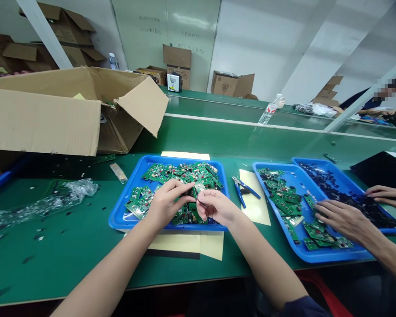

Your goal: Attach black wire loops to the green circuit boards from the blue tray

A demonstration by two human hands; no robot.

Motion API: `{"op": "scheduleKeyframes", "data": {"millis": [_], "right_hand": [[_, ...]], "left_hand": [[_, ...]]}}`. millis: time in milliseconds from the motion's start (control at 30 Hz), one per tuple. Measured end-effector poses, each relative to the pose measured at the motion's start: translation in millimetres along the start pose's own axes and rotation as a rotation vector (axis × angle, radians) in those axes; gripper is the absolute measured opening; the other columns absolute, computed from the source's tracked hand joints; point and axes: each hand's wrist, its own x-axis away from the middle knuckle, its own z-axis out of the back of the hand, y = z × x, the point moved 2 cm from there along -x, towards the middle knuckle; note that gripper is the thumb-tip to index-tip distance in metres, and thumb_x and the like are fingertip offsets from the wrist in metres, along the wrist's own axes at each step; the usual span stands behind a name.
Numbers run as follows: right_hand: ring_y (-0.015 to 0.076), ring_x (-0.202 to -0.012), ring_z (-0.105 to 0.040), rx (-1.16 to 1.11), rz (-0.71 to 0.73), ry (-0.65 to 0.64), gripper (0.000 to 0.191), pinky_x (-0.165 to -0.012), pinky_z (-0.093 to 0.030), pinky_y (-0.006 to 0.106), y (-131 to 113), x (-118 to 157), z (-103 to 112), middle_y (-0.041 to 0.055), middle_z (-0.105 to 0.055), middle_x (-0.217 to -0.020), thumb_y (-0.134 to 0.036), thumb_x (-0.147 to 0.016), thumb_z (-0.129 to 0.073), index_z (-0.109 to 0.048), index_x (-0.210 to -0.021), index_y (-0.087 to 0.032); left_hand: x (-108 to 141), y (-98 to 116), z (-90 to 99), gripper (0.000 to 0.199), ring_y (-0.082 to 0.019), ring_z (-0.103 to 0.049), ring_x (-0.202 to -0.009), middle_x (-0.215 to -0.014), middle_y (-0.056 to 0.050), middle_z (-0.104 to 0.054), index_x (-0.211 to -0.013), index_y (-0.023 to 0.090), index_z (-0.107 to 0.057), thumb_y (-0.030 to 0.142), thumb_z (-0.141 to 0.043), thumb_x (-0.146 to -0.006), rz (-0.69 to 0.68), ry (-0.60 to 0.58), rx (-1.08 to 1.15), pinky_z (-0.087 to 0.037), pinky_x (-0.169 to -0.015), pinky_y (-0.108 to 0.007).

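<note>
My left hand (166,203) pinches a small green circuit board (195,191) by its edge, between thumb and fingers. Close against it, my right hand (219,208) has its fingertips pressed together at the board; whatever tiny thing they grip is hidden. Both hands are over a blue tray (119,215) heaped with green circuit boards (166,171). To the right of this tray, blue-handled cutters (240,196) lie with their handles spread, partly on a cream paper sheet (259,209).
At right, a co-worker's hands (346,218) reach over a second blue tray (303,255) of boards and a third tray (297,160) of small black parts. A large open carton (42,123) stands at left, near crumpled plastic wrap (75,191). A water bottle (268,112) leans behind.
</note>
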Motion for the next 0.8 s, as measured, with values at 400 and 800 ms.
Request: {"op": "scheduleKeyframes", "data": {"millis": [400,800], "right_hand": [[0.0101,-0.05,-0.062,0.056,0.259,0.179,0.031,-0.051,-0.052,0.023,1,0,-5,-0.0042,-0.061,-0.06,-0.035,-0.061,-0.074,-0.055,-0.078,-0.017],[0.0081,-0.036,-0.048,0.191,0.348,0.349,0.039,-0.039,-0.042,0.02,4,1,-14,-0.0102,-0.053,-0.045,-0.038,-0.07,-0.063,-0.045,-0.1,-0.02]], "left_hand": [[-2,-1,-7.5,0.028,-0.017,-0.056,-0.071,-0.073,-0.004,-0.063,-0.1,0.019,-0.07,0.033,-0.061,-0.077,0.342,-0.101,0.358,-0.047,-0.071,-0.031],[-1,-6,-13.1,0.031,-0.019,-0.058,-0.079,-0.073,-0.004,-0.067,-0.101,0.017,-0.069,0.032,-0.061,-0.074,0.487,-0.052,0.469,-0.045,-0.08,-0.035]]}}
